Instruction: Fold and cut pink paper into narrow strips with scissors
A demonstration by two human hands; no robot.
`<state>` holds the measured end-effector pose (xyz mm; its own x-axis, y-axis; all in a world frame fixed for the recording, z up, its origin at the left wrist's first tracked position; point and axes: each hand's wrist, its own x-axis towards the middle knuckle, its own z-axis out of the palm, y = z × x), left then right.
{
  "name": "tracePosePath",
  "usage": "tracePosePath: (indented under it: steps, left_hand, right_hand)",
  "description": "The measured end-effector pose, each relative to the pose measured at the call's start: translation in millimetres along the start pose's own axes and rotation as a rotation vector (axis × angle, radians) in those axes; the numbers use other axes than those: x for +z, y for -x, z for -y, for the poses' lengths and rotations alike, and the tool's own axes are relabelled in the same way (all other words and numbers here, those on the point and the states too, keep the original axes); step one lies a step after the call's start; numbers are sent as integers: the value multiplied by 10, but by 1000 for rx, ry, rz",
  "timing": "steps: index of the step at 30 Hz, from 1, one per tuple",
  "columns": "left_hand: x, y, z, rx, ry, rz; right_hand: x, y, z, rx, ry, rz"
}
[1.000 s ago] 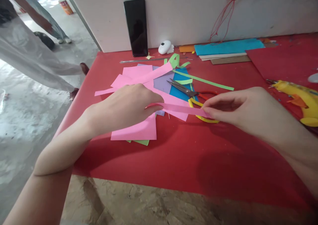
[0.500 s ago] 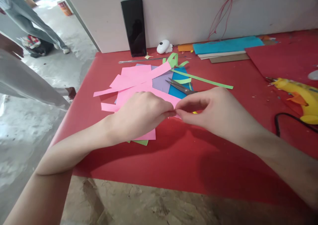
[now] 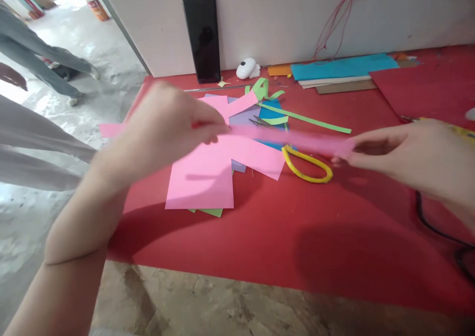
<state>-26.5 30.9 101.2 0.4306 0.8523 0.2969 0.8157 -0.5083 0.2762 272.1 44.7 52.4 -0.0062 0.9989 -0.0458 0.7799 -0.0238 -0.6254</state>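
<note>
Dial: whole view, 12 at the far side of the table [image 3: 260, 252].
Strip [image 3: 267, 132]: pink, blurred, at the centre, stretched between both hands above the sheets and across the scissors.
Left hand [image 3: 159, 128]: between 9 and 10 o'clock, thumb and fingertips pinched together on the strip; a pink end shows past its 9 o'clock side.
Right hand [image 3: 406, 153]: at 3 o'clock, thumb and fingers closed on the strip's other end.
Sheets [image 3: 200, 182]: pink ones towards 8 o'clock, overlapping purple, blue and green paper.
Scissors [image 3: 310, 179]: yellow handle just past 3 o'clock, flat on the table; the strip hides their middle.
Green strips [image 3: 315, 120]: just past 2 o'clock, 1 long and straight, others curled nearer 12.
Phone [image 3: 204, 39]: 11 o'clock, leaning on the wall [image 3: 267, 19].
White gadget [image 3: 245, 70]: 12 o'clock, at the wall's foot.
Blue stack [image 3: 345, 68]: 2 o'clock, along the wall.
Glue gun [image 3: 465, 132]: 3 o'clock, mostly behind the right hand.
Bystanders: legs in grey trousers [image 3: 37, 41] at 10 o'clock, pale trousers [image 3: 33, 138] at 9.
</note>
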Motion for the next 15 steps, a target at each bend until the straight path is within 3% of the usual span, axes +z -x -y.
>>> tracePosePath:
  steps: [2, 5, 7, 12, 15]
  left_hand:
    - [-74, -17, 25, -84, 89, -25]
    - [-38, -62, 11, -66, 259, 47]
    - [73, -88, -23, -83, 343, 161]
    - [311, -92, -102, -120, 507, 366]
    - [333, -83, -133, -131, 529, 432]
  right_hand:
    - [-32, -13, -138, 95, 60, 58]
    - [20, 31, -182, 44, -122, 85]
    - [107, 96, -91, -17, -326, 90]
    - [340, 246, 235, -156, -645, 299]
    - [431, 278, 326, -210, -794, 207]
